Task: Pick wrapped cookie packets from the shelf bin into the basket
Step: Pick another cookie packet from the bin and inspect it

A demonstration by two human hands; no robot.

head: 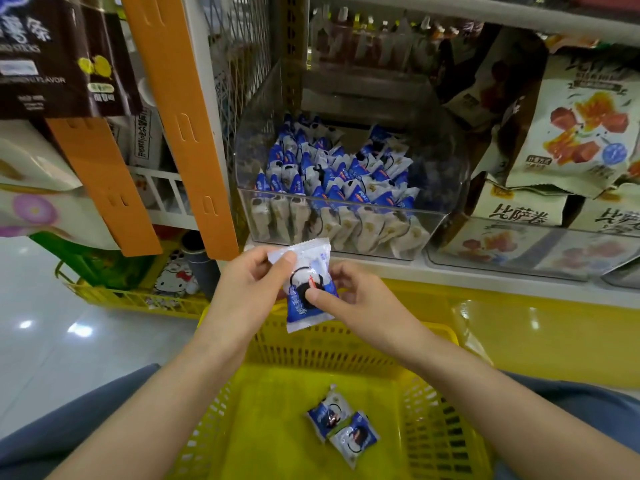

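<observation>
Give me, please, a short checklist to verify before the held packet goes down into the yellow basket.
1. Grip: ok; left hand and right hand both pinch the held packet.
2. Position over basket: cannot tell; it shows at the far rim.
3. Landing room: ok; two packets lie on the bottom, bare floor beside them.
4. Wrapper sealed: cannot tell.
5. Bin holds more packets: ok.

Left forearm (pixel 166 393) and right forearm (pixel 485 386) rise from the lower frame, uncovered to the wrist. Left hand (pixel 242 292) and right hand (pixel 360 303) are bare. Plain blue-grey cloth garment (pixel 69 420) occupies the lower left corner, and the same cloth shows at lower right. Garment type cannot be determined.
</observation>
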